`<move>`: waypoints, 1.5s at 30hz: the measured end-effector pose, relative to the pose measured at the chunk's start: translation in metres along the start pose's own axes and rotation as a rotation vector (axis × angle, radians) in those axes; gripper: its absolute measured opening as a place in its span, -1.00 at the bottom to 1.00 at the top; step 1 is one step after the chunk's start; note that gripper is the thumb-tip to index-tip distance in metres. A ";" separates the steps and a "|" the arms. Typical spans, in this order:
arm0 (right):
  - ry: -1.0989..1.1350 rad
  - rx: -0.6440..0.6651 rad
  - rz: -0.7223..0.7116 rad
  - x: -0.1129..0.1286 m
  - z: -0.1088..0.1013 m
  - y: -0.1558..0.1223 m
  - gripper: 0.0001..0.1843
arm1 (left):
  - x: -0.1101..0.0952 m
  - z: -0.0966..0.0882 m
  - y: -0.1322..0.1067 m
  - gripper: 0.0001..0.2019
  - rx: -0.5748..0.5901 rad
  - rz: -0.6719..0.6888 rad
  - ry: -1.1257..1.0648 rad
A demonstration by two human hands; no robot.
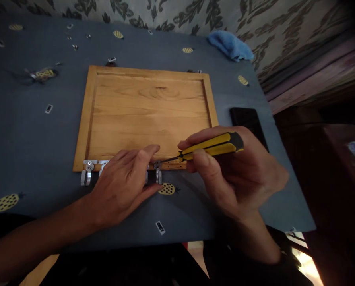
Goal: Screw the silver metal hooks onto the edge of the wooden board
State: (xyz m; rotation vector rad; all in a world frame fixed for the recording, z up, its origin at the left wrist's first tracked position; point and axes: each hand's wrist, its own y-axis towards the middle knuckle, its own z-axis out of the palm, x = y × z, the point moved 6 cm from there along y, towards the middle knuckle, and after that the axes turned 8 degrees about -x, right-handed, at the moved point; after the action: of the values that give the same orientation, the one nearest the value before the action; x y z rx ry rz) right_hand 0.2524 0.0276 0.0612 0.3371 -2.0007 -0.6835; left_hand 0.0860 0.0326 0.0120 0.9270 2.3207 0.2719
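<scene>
A wooden panel (153, 107) with a raised frame lies flat on the table. Along its near edge sits a metal hook rail; one hook (88, 172) shows at the left end and another hook (158, 174) farther right. My left hand (126, 178) lies over the middle of the rail, holding it against the frame, with thumb and forefinger either side of the right-hand hook; it hides part of the rail. My right hand (239, 171) grips a yellow and black screwdriver (211, 147). The screwdriver is tilted, its tip at the top of that right-hand hook.
A black phone (249, 121) lies right of the panel, partly behind my right hand. A blue cloth (231, 45) sits at the back right. Several small metal pieces (75, 47) and a small plastic bag (43, 74) lie at the left. A patterned wall (165, 16) borders the far side.
</scene>
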 end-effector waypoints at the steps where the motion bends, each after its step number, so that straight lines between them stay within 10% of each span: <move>1: -0.001 0.000 -0.004 0.001 0.000 0.000 -0.80 | 0.000 0.000 0.000 -0.39 0.002 0.003 0.000; 36: 0.012 0.004 -0.009 -0.001 0.002 -0.003 -0.87 | -0.003 -0.004 0.001 -0.43 0.012 0.023 0.014; 45: -0.006 -0.043 0.112 0.002 0.004 -0.004 -0.94 | 0.020 -0.046 0.016 -0.65 -0.061 -0.244 -0.028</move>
State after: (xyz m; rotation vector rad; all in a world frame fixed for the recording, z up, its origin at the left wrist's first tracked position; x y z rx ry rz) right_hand 0.2476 0.0243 0.0587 0.1960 -1.9910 -0.6568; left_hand 0.0551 0.0596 0.0445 0.6063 2.3570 0.2244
